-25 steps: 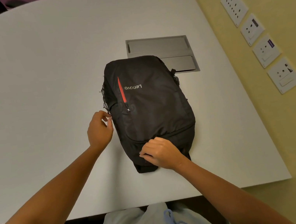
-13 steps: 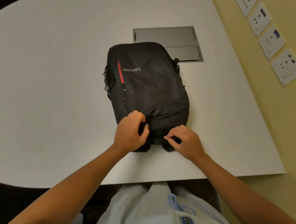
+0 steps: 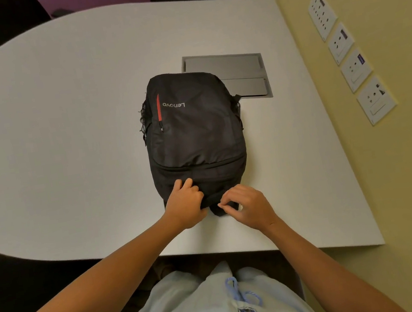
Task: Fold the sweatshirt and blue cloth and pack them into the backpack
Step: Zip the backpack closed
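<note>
In the head view, the black backpack (image 3: 193, 136) lies flat at the centre of the frame on the white table (image 3: 62, 140), its front face up, the white brand lettering and a red zip strip toward its upper left, its top end turned toward the lower edge of the frame. The left hand (image 3: 184, 205) sits at the backpack's near end, slightly left of centre, fingers curled and bunched over the dark fabric there, gripping it. The right hand (image 3: 248, 208) is just beside it, lower right of the bag's end, thumb and forefinger drawn close together in a narrow pinch at a small dark part of the bag; what exactly it pinches is too small to tell. The two hands are close together without touching. The sweatshirt and blue cloth do not show on the table. Behind the backpack, toward the upper right, a grey recessed panel (image 3: 234, 70) is set into the tabletop, its lower left corner covered by the bag. The table's near edge runs just below the hands, and its right edge lies close to the yellow wall (image 3: 405, 178), which carries a row of white sockets (image 3: 356, 70). Wide bare tabletop spreads to the left of the bag and above it.
</note>
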A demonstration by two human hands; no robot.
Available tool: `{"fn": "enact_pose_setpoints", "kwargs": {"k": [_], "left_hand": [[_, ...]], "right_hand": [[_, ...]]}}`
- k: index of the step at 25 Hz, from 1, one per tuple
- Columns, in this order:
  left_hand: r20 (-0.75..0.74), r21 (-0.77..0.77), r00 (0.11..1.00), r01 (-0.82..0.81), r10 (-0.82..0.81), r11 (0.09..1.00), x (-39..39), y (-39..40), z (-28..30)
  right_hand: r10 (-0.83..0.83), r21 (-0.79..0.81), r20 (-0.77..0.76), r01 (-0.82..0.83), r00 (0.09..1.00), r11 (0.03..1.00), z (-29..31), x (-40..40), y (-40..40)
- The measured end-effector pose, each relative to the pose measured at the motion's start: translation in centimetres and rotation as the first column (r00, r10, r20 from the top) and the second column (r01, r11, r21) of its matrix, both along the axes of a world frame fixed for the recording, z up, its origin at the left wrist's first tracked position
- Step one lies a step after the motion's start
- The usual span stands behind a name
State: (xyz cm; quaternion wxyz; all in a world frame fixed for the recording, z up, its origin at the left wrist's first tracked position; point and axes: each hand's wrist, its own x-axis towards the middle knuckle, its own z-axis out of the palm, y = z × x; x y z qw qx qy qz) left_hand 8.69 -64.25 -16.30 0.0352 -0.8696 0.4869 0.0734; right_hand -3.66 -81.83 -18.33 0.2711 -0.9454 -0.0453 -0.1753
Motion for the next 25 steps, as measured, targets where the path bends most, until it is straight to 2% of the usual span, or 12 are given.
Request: {"fn": "enact_pose_setpoints", "kwargs": {"k": [2, 4, 9, 14, 17, 21, 25], "left_hand": [[-0.015, 0.058, 0.997, -0.070, 0.071, 0.996, -0.7, -0.5, 0.0], [-0.085, 0.048, 0.991, -0.104, 0.108, 0.993, -1.1, -1.2, 0.7], [-0.326, -0.063, 0.929, -0.208, 0.177, 0.976, -1.5, -3.9, 4.6], [-0.512, -0.223, 0.850, -0.272, 0.125, 0.936, -2.6, -6.5, 7.2], [-0.618, -0.342, 0.785, -0.310, 0.035, 0.887, -2.5, -8.0, 9.0], [-0.617, -0.506, 0.783, -0.323, -0.074, 0.800, -1.4, -10.0, 12.8], [-0.675, -0.547, 0.727, -0.379, -0.125, 0.746, 0.7, -12.7, 16.3]], "right_hand": [[0.052, -0.024, 0.003, -0.052, 0.999, 0.998, 0.5, -0.1, 0.2], [0.052, -0.035, 0.023, -0.051, 0.998, 0.998, 1.3, -0.1, 0.0], [0.015, -0.137, 0.113, 0.001, 0.994, 0.991, 3.5, 0.4, -2.4], [-0.134, -0.119, 0.198, 0.160, 0.971, 0.980, 6.3, 0.5, -5.0], [-0.234, -0.059, 0.248, 0.256, 0.940, 0.965, 7.7, 0.6, -5.9], [-0.364, 0.098, 0.312, 0.351, 0.878, 0.931, 9.6, 1.6, -6.5], [-0.521, 0.293, 0.362, 0.436, 0.773, 0.851, 11.9, 2.8, -6.1]]}}
